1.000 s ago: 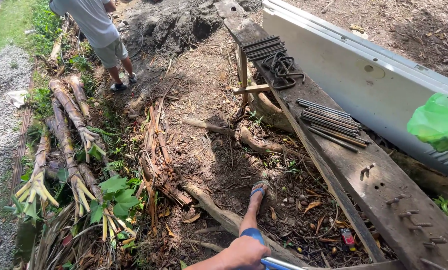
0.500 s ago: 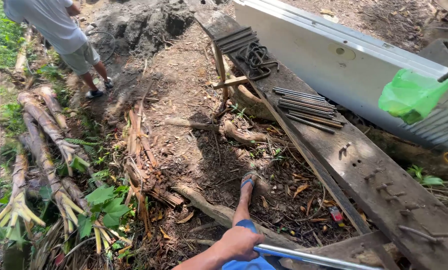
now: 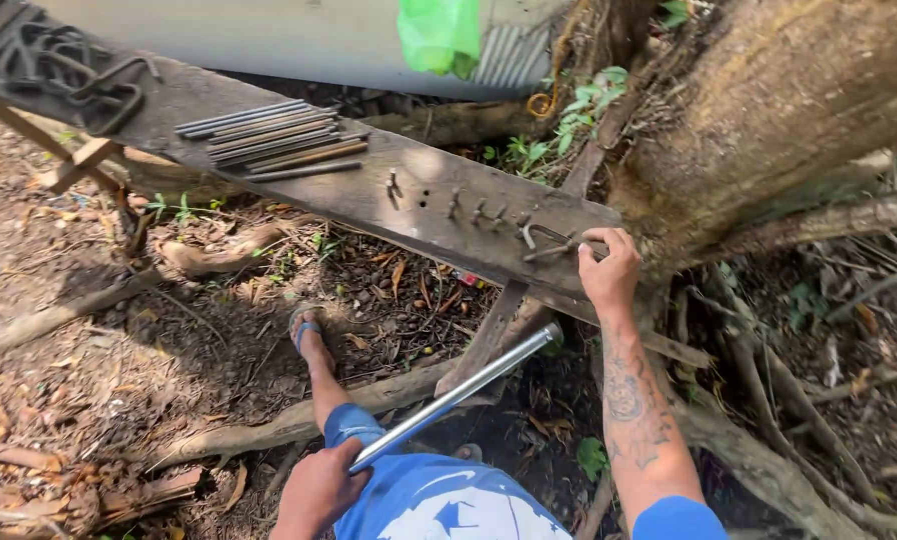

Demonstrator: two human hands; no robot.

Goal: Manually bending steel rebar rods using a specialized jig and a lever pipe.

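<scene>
Two hands busy, sketchy footing.
Left hand [image 3: 319, 490] grips pipe [image 3: 456, 395]; right hand [image 3: 609, 270] pinches bent rod [image 3: 554, 240] on plank [image 3: 389, 185] — pipe could slip, nails might bite.

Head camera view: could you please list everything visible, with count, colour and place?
wooden plank: one, dark brown, slanting across the top
straight rods: one bundle, grey and rusty, lying on the plank
bent steel loops: a heap, dark, top left on the plank
upright pegs: a row, dark, in the plank
metal tube: one, silver, slanting at centre
green bag: one, top centre
tree trunk: one, brown, right
left hand: grips the tube's lower end
right hand: on the plank's end
</scene>
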